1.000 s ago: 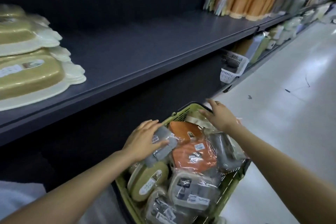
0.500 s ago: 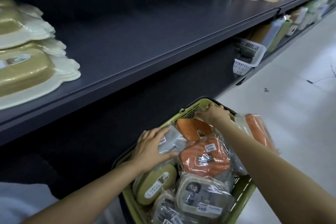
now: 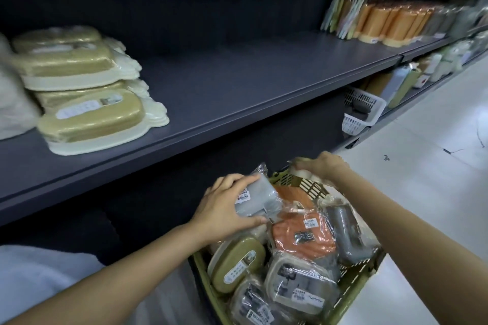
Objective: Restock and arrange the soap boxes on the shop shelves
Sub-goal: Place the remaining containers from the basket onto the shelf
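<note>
Olive-green plastic makes the basket [image 3: 353, 281], the landmark low in the view, packed with soap boxes in clear wrap. At its near end lie grey boxes [image 3: 301, 285] with white stickers; their print is too small to read. Toward the basket's left side sits an olive box [image 3: 237, 265] with a pale oval label, also unreadable. In the middle lies an orange box [image 3: 303, 239] with a dark label and a white price tag, the writing blurred. Along the right wall leans a dark grey box [image 3: 348, 235].

Over the basket's left part, the left hand [image 3: 224, 210] grips a light grey box [image 3: 260, 199] in wrap, fingers over its top and thumb beneath; a white barcode sticker with red print shows by the fingers, not legible. At the basket's far corner, the right hand [image 3: 323, 166] has its fingers curled on a pale wrapped item [image 3: 303, 170] at the rim, blurred so I cannot tell what it is.

Above and beyond the basket runs a dark shelf [image 3: 237, 87]. Up left of the basket, olive boxes on cream trays [image 3: 87, 113] are stacked on it, labels blurred. Far right of the basket along that shelf stand orange containers [image 3: 390, 25] and packets of pale sticks [image 3: 346, 5]. On the lower shelf beyond the basket sits a white basket [image 3: 361, 111].
</note>
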